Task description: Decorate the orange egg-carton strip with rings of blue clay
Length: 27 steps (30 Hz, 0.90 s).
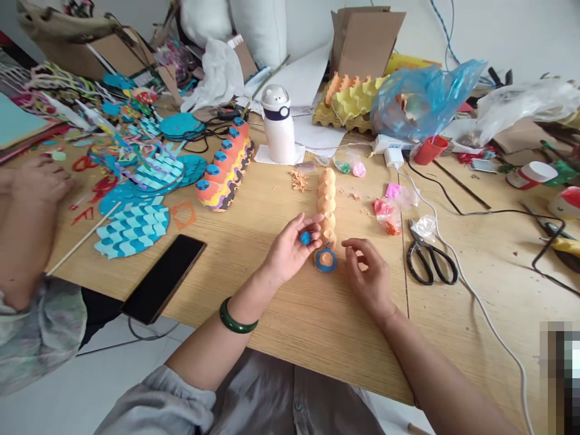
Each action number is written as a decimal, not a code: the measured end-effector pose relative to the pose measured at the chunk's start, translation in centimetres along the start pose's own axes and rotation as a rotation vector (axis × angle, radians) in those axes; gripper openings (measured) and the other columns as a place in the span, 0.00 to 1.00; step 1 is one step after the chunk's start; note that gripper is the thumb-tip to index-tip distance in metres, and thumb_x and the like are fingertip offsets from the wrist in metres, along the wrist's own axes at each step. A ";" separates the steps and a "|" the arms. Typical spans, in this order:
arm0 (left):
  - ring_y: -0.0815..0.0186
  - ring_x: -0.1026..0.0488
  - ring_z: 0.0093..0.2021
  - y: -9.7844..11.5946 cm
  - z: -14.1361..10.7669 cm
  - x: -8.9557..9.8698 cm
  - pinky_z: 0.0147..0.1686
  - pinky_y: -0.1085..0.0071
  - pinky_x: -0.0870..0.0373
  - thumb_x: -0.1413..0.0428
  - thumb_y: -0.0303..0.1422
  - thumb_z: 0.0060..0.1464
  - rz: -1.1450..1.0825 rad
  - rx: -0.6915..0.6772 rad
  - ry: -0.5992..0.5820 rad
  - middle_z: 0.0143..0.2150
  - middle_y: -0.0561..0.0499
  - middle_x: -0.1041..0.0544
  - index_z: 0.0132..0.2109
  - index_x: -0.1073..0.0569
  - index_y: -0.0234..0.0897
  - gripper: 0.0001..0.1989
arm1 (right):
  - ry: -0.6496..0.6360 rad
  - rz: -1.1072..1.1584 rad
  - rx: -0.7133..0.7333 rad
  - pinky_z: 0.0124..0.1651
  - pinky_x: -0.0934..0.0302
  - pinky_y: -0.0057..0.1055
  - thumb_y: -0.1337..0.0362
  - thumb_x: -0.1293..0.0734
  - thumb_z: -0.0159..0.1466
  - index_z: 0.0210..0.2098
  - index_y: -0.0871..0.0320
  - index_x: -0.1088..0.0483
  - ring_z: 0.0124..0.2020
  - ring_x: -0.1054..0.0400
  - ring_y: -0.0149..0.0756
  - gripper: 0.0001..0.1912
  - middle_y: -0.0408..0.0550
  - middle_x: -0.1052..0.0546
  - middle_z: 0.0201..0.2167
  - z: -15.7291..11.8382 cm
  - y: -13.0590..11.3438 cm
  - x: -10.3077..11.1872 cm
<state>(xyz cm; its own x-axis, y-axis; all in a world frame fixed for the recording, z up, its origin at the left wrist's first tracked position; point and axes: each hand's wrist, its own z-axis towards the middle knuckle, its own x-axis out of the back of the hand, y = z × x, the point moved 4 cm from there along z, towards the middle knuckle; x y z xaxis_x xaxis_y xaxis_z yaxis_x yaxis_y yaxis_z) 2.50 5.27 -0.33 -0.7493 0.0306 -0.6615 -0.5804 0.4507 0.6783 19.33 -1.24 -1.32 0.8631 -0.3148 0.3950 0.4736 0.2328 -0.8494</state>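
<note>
A strip of orange egg-carton cups [326,205] lies lengthwise on a wooden bench [290,320], and everything here is placed from it. At the strip's near end sits a small orange disc ringed in blue [325,259]. Just left of that disc, the left hand [289,249] turns palm up, its fingers curled around a blue clay ball [305,238]. Just right of the disc, the right hand [368,275] hangs with loosely curled fingers, holding nothing that can be seen. The hands are apart, with the disc between them.

Bare bench stretches from the strip toward the near edge, which runs diagonally under both forearms. More open wood lies left of the strip, before a black smartphone [163,278] close to that edge. To the strip's right are scraps of pink clay [392,191], then black-handled scissors [432,260] and a white cable [457,272]. Beyond the strip stands a white bottle [278,124]. Farther left lies a finished egg-carton caterpillar [224,164], then blue paper cutouts [131,229], with a second person's hand [40,181] resting at the bench's left edge.
</note>
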 end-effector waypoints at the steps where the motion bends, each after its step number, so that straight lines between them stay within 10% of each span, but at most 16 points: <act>1: 0.74 0.26 0.33 -0.3 -0.1 -0.2 0.37 0.77 0.26 0.40 0.34 0.59 -0.063 0.031 -0.004 0.35 0.50 0.22 0.44 0.18 0.30 0.12 | 0.046 -0.039 0.109 0.36 0.28 0.36 0.64 0.36 0.73 0.45 0.55 0.24 0.38 0.27 0.38 0.08 0.52 0.20 0.41 -0.1 -0.6 0.3; 5: 0.64 0.22 0.58 -1.3 -0.8 -0.8 0.61 0.67 0.27 0.43 0.23 0.55 -0.089 -0.021 -0.094 0.55 0.44 0.18 0.52 0.18 0.35 0.18 | 0.056 -0.192 0.473 0.39 0.29 0.39 0.72 0.32 0.69 0.55 0.52 0.28 0.34 0.27 0.39 0.16 0.50 0.18 0.40 -0.8 -2.9 0.4; 11: 0.59 0.34 0.73 -2.6 -2.5 -2.1 0.70 0.63 0.35 0.40 0.26 0.60 -0.037 -0.030 -0.247 0.69 0.49 0.26 0.59 0.20 0.43 0.21 | 0.003 -0.303 0.596 0.34 0.28 0.38 0.68 0.28 0.68 0.61 0.55 0.34 0.35 0.26 0.42 0.24 0.52 0.18 0.38 -1.6 -4.2 -0.7; 16: 0.57 0.28 0.69 -2.5 -3.2 -2.3 0.65 0.64 0.30 0.40 0.42 0.65 0.110 -0.076 -0.338 0.64 0.44 0.21 0.57 0.18 0.41 0.18 | 0.086 -0.200 0.525 0.37 0.26 0.37 0.74 0.31 0.69 0.56 0.53 0.30 0.34 0.26 0.37 0.18 0.50 0.19 0.39 -1.6 -4.0 -0.2; 27: 0.64 0.17 0.37 -1.2 -2.9 -1.6 0.39 0.71 0.20 0.32 0.44 0.56 0.462 -0.177 -0.155 0.41 0.46 0.14 0.45 0.16 0.35 0.17 | 0.027 0.089 0.218 0.36 0.23 0.33 0.66 0.30 0.70 0.57 0.49 0.28 0.38 0.26 0.35 0.17 0.47 0.23 0.41 -1.0 -2.1 0.1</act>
<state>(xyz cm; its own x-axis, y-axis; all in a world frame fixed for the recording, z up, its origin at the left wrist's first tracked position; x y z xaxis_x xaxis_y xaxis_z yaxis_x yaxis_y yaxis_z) 3.48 2.07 0.85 -0.8921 0.3282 -0.3106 -0.2551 0.2016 0.9457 18.28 -2.67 0.18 0.8995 -0.3079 0.3100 0.4252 0.4531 -0.7835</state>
